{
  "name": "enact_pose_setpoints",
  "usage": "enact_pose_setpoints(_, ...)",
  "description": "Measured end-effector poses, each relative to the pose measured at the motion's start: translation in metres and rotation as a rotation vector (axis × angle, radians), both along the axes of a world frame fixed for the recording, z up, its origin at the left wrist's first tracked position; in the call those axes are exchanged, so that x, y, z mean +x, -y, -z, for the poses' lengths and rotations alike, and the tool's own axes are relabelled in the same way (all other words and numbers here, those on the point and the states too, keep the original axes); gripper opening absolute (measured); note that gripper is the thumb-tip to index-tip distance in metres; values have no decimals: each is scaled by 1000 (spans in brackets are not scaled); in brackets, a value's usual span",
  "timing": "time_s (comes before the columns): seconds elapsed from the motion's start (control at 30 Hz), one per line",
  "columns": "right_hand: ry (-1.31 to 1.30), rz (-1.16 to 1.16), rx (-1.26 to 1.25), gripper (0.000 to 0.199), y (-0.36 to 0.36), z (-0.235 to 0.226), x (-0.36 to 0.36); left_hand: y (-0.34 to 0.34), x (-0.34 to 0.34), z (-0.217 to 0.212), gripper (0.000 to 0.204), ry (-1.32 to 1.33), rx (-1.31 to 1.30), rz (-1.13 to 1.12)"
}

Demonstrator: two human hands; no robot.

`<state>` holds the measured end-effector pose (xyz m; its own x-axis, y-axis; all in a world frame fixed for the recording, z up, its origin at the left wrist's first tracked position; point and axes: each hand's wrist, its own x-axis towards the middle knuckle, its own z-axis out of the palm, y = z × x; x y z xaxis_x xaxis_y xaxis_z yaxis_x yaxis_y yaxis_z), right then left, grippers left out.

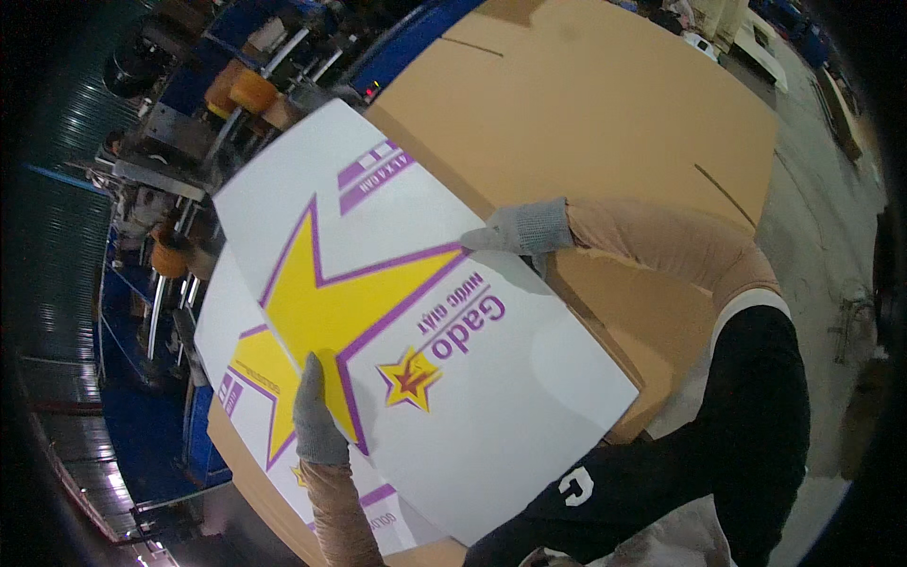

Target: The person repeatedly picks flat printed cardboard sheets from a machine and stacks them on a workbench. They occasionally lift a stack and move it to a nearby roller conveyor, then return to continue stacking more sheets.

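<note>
A white cardboard sheet [529, 378], printed with a large yellow star edged in purple, lies tilted across the middle of the view. Along its upper right edge, my gloved right hand [524, 230] grips it, thumb on top and the other fingers mostly hidden below. My gloved left hand [319, 416] holds the opposite edge, with its thumb over the printed face and its other fingers out of sight. A second printed white panel [255, 402] shows at the lower left beneath the first; whether the two are joined I cannot tell.
Large brown cardboard sheets [586, 94] lie under and beyond the printed one. To the left stands a machine with orange rollers [250, 92], metal rods and a blue frame [142, 406]. Grey concrete floor [812, 255] runs along the right, past my dark-trousered leg [756, 378].
</note>
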<state>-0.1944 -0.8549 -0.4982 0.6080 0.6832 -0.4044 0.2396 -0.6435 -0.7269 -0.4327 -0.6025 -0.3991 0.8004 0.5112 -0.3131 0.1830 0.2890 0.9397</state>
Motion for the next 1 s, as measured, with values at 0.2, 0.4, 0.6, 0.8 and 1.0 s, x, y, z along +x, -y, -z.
enact_pose_setpoints(0.2, -165, 288, 265, 64, -2, 8, -34, 0, 2, -8, 35, -78, 71, 107)
enact_pose_setpoints(0.4, -275, 417, 428, 61, 3, -19, -38, -11, 4, 56, 30, 104, -193, 112)
enact_pose_setpoints(0.6, 335, 255, -165, 58, -10, -47, -37, -4, 19, 84, 48, 27, 1369, -290)
enact_pose_setpoints(0.8, 1038, 125, 2, 50, -40, -12, -49, -7, 29, 90, 49, -213, 1533, -121)
enact_pose_setpoints(1.0, 1109, 78, 95, 55, -9, -7, -104, 4, -29, 68, 50, 99, 1183, -75)
